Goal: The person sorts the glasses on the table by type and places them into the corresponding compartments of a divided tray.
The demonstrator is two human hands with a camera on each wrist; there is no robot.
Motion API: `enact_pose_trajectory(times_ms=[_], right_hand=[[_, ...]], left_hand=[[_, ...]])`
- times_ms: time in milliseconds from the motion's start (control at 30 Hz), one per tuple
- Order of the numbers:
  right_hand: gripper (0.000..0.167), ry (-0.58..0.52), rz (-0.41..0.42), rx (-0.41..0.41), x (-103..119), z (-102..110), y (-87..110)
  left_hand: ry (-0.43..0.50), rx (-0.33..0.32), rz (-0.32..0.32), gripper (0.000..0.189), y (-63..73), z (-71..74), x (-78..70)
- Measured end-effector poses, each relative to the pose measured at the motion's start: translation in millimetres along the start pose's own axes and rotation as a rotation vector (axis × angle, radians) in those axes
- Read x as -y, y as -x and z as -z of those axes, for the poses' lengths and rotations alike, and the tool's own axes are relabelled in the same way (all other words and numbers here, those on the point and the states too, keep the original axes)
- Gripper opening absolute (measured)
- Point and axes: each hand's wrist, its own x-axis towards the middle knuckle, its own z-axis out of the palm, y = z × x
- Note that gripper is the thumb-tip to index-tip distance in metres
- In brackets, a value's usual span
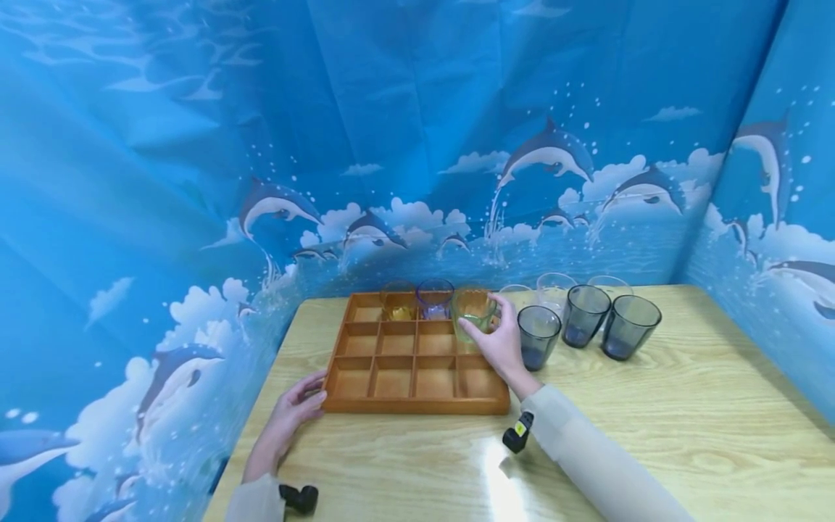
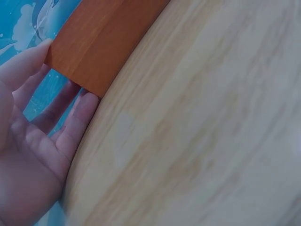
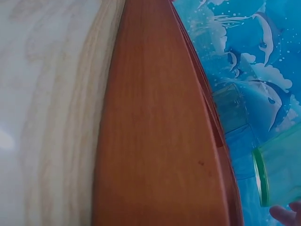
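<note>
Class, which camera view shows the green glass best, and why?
The head view: the green glass appears within the frame, held and partly covered by the right hand. The right wrist view shows just a portion, cut off by the right edge; the left wrist view shows none of it.

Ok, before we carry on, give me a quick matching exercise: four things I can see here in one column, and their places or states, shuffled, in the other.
Things:
1. Green-tinted tumbler
2. Yellow-tinted tumbler
3. Smoky grey tumblers
4. Left hand

Places or states:
A. On the table, to the right of the wooden compartment tray
B. Touching the tray at its front left corner
C. Held by the right hand
D. In the tray's back row, second compartment from the left

Right pairs: 1-C, 2-D, 3-A, 4-B
</note>
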Motion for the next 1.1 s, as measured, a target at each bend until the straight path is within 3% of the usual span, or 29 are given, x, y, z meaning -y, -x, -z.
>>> enact_pose_trajectory(times_ms=[200, 700, 1100], right_hand=[[0.071, 0.036, 0.025, -0.045, 0, -6, -7.6], [0.072, 0.206, -0.036, -0.082, -9, -17, -35.3], [0.070, 0.191, -0.079, -0.086, -25, -27, -50.0]], left_hand=[[0.012, -0.011, -0.004, 0.056, 0.8, 0.1, -0.2], [0.006, -0.016, -0.024, 0.053, 3.0, -2.1, -4.7], [-0.002, -0.011, -0.014, 0.055, 1.3, -1.2, -0.9]])
